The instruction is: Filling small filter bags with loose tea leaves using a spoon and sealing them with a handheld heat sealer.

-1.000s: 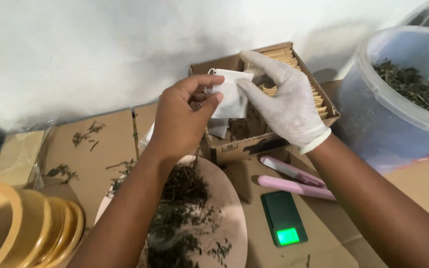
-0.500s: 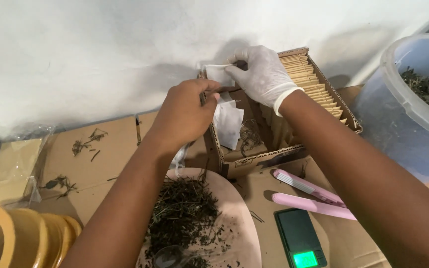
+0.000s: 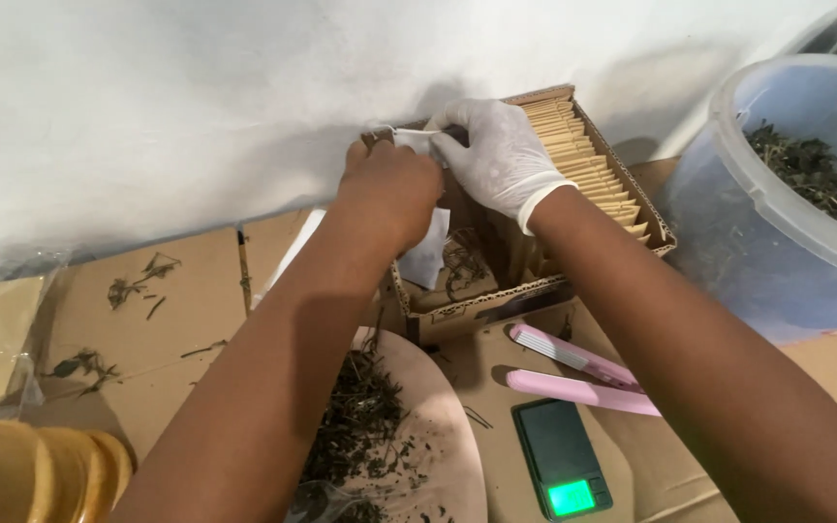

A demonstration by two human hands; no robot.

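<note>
Since half a second earlier, both hands had dropped a little lower in the frame, still pinching the small white bag over the cardboard box.

The translucent tub (image 3: 777, 232) of dried leaves filled the right side of the frame. The open cardboard box (image 3: 535, 291), just right of centre, held a row of tan packets (image 3: 588, 165) along its right side. A pale plate (image 3: 438, 436) strewn with dried leaves sat at lower centre on the cardboard-covered desk (image 3: 147, 320). The pink sealer (image 3: 573, 373) and the small scale (image 3: 562, 460) with its green display lay to the plate's right.

The bare left hand (image 3: 389, 194) was curled closed, its fingertips gripping the white bag (image 3: 417, 140) at the left end. The gloved right hand (image 3: 496, 155) was closed too, its fingers pinching the bag's right end, touching the left hand above the box's far rim.
</note>
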